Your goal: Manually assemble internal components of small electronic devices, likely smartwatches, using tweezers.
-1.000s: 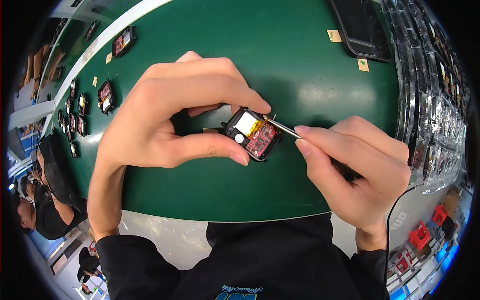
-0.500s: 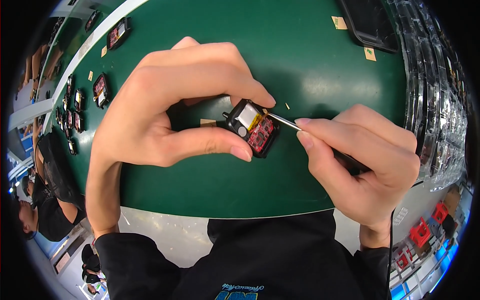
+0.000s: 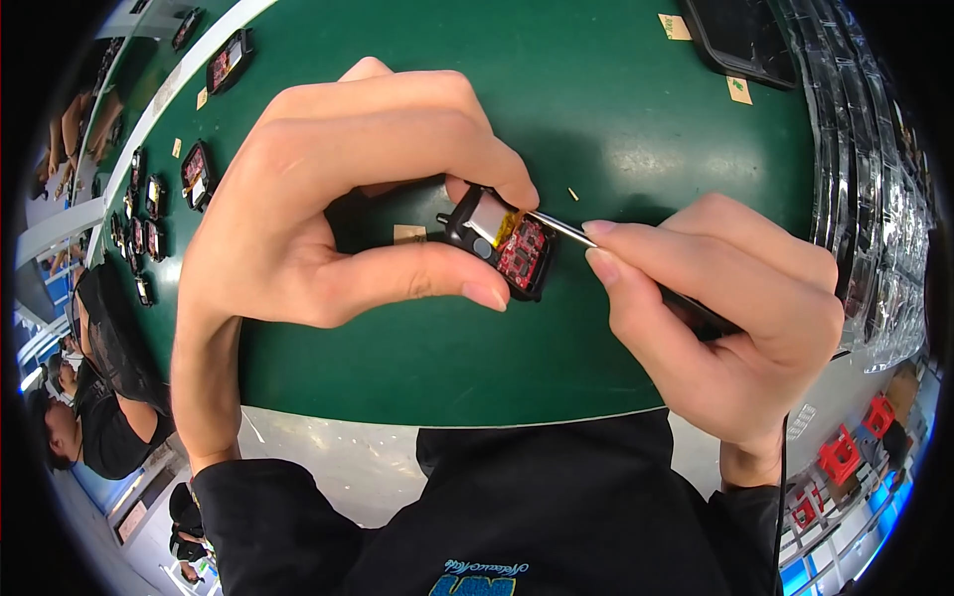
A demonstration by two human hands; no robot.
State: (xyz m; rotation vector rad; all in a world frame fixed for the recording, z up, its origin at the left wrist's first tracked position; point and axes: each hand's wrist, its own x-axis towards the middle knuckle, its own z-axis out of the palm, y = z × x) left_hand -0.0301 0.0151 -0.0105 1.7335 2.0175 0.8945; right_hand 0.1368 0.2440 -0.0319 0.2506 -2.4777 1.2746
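Pinched between thumb and fingers, my left hand [image 3: 328, 189] holds a small open black device housing [image 3: 453, 221] tilted above the table. Inside it are a silver battery [image 3: 490, 219], yellow tape [image 3: 505, 230] and a red circuit board [image 3: 523, 250]. My right hand [image 3: 730, 308] grips a thin metal tool [image 3: 564, 226] with a dark handle like a pen. Its tip reaches the housing's upper right edge, beside my left index fingertip. That fingertip partly hides the tip, so I cannot tell exactly what it touches.
Several similar open devices [image 3: 197, 175] lie at the left of the green table [image 3: 447, 368]. A black tray [image 3: 740, 40] sits at the far right, by stacked clear plastic trays [image 3: 865, 199]. Small paper pieces [image 3: 408, 233] and a tiny sliver [image 3: 572, 194] dot the surface. Another person [image 3: 114, 417] sits at left.
The housing has shifted slightly up and turned a little in my left hand. My right hand has moved slightly right and up, with the tool tip still at the housing's edge.
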